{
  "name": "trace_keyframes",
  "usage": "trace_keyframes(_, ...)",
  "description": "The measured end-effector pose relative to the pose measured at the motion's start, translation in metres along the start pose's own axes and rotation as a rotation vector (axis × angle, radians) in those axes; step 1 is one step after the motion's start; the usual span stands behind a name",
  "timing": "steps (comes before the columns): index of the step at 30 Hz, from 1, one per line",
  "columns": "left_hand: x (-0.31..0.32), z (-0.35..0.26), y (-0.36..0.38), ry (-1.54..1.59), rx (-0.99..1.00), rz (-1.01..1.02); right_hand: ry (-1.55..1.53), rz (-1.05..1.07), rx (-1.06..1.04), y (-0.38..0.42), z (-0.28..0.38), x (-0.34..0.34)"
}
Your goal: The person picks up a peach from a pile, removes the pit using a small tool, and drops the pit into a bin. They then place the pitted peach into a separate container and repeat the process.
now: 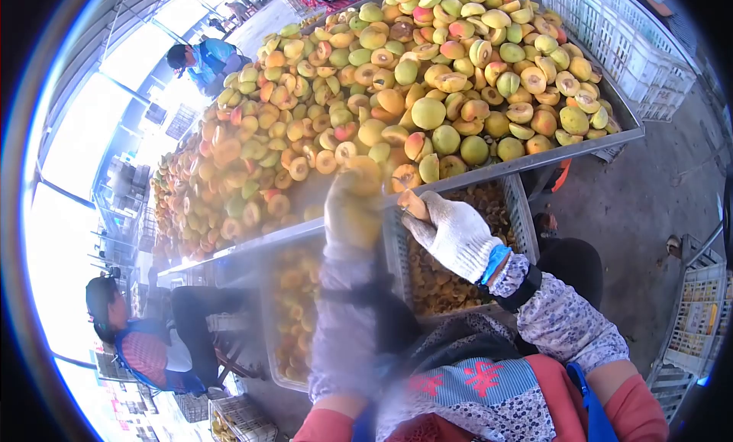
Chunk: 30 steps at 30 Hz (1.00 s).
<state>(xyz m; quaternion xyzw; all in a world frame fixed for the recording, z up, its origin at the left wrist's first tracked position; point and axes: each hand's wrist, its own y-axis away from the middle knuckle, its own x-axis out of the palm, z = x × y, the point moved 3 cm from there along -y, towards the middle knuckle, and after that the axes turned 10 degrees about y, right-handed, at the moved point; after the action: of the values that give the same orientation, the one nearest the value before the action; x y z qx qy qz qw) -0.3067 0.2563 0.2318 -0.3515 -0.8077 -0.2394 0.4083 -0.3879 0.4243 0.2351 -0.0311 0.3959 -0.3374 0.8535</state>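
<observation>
My left hand (353, 217), in a white and yellow-stained glove, is smeared by motion at the near edge of the metal tray (527, 161). Its fingers are closed round a yellow peach (363, 173). To its right, my right hand (456, 232) wears a white knitted glove and is closed in a pinch. A small orange-brown piece (413, 204) shows at its fingertips; I cannot make out what it is. Heaped on the tray are many whole and halved peaches (428, 114), some with their pits showing.
Below my right hand stands a crate (521, 217) of small brown pieces, probably pits. A bin (290, 312) of yellow fruit is under my left arm. White crates (626, 45) are stacked at the far right. One person (145, 343) sits at the left; another (205, 64) is behind the tray.
</observation>
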Motion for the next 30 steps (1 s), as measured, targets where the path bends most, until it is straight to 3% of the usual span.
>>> trace_keyframes(3,0.004,0.026,0.022,-0.017,0.035,0.165,-0.010,0.126,0.092,0.001,0.002,0.006)
trace_keyframes(5,0.003,0.033,0.030,-0.763,0.286,0.118,0.041,0.191,0.115,0.001,0.001,0.008)
trace_keyframes(6,0.007,0.034,0.030,-0.228,0.100,0.016,0.028,0.237,0.166,0.001,0.000,0.010)
trace_keyframes(7,0.008,0.030,0.029,-0.221,0.101,0.009,0.016,0.285,0.215,0.002,-0.001,0.012)
trace_keyframes(9,0.003,0.027,0.027,0.121,-0.078,-0.072,0.039,0.316,0.200,0.003,0.003,0.012)
trace_keyframes(14,0.009,0.024,0.034,0.174,0.003,-0.196,0.061,0.285,0.081,0.005,0.009,0.016)
trace_keyframes(17,-0.003,0.027,0.030,0.118,0.007,-0.126,-0.053,0.303,0.121,0.007,-0.004,0.034)
trace_keyframes(21,-0.003,0.042,0.031,0.051,0.114,-0.328,-0.187,0.314,0.068,0.012,-0.005,0.049)
trace_keyframes(26,0.002,0.045,0.033,0.068,0.184,-0.253,-0.408,0.450,0.245,0.014,0.005,0.044)
trace_keyframes(30,0.007,0.044,0.040,-0.008,0.150,-0.196,-0.305,0.472,0.325,0.019,0.004,0.044)
